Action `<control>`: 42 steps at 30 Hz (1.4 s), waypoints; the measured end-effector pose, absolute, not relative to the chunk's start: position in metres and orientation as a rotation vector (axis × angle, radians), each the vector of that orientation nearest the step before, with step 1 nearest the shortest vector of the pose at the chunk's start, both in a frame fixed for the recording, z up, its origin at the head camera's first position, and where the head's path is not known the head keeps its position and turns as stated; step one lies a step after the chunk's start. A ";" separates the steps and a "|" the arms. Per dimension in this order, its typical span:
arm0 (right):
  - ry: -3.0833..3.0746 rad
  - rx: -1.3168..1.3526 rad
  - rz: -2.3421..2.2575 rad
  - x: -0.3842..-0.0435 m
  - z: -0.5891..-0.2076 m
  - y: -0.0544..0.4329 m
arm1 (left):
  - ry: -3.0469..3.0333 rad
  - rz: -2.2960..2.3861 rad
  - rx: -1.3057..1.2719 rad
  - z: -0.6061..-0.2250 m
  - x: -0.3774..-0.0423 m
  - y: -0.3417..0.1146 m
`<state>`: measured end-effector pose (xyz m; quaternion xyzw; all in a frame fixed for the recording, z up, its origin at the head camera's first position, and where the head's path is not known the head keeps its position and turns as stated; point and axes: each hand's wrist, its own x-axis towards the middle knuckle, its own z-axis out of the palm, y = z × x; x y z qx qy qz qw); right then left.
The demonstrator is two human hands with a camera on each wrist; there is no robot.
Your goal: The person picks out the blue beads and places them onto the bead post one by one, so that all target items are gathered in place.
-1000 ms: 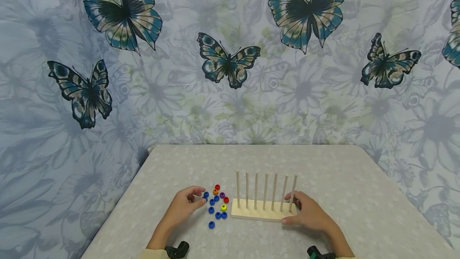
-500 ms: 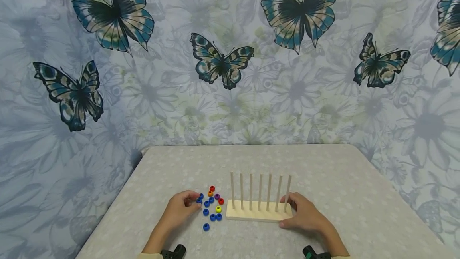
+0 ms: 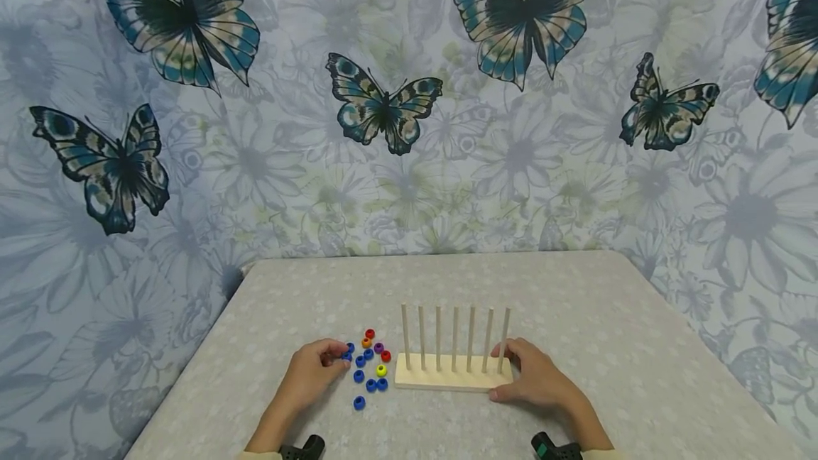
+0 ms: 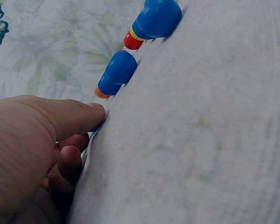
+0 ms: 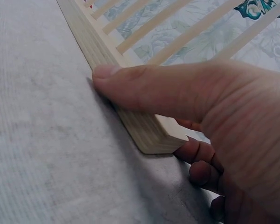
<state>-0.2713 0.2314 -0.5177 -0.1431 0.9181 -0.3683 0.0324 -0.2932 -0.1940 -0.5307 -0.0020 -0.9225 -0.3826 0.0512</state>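
At the left, my left hand (image 3: 310, 373) pinches a blue bead (image 3: 347, 356) at the edge of a loose group of beads, thumb and index finger at its sides. In the left wrist view, the thumb (image 4: 79, 114) largely hides that bead. More blue beads (image 3: 359, 376) lie close by, with a yellow bead (image 3: 381, 370), red beads, an orange one and a purple one. My right hand (image 3: 535, 376) grips the right end of a wooden peg rack (image 3: 447, 378), thumb along the front edge, fingers behind. Its upright pegs (image 3: 455, 338) carry no beads.
A pale patterned cloth covers the table (image 3: 562, 289). Behind it stands a wall (image 3: 281, 197) with butterfly prints. A dark wrist-worn device (image 3: 304, 448) shows at the left wrist, another (image 3: 556, 447) at the right.
The thumb and index finger of my left hand have drawn closer around the blue bead. My right hand keeps its grip on the rack. The whole head view has shifted left.
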 end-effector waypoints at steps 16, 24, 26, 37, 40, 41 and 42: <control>2.834 -0.451 -1.127 -0.272 -0.521 0.230 | -2.837 -1.126 -0.072 -0.533 -0.291 -0.197; 2.845 -0.451 -1.118 -0.271 -0.523 0.229 | -2.834 -1.110 -0.064 -0.533 -0.289 -0.196; 2.846 -0.446 -1.120 -0.271 -0.523 0.230 | -2.831 -1.105 -0.061 -0.532 -0.290 -0.196; 2.848 -0.425 -1.114 -0.271 -0.521 0.230 | -2.774 -1.235 -0.045 -0.525 -0.290 -0.199; 2.854 -0.431 -1.103 -0.271 -0.521 0.230 | -2.765 -1.246 -0.027 -0.524 -0.290 -0.201; 2.854 -0.431 -1.102 -0.271 -0.521 0.230 | -2.763 -1.254 -0.024 -0.523 -0.290 -0.203; 2.854 -0.434 -1.103 -0.271 -0.522 0.230 | -2.757 -1.266 -0.025 -0.522 -0.289 -0.204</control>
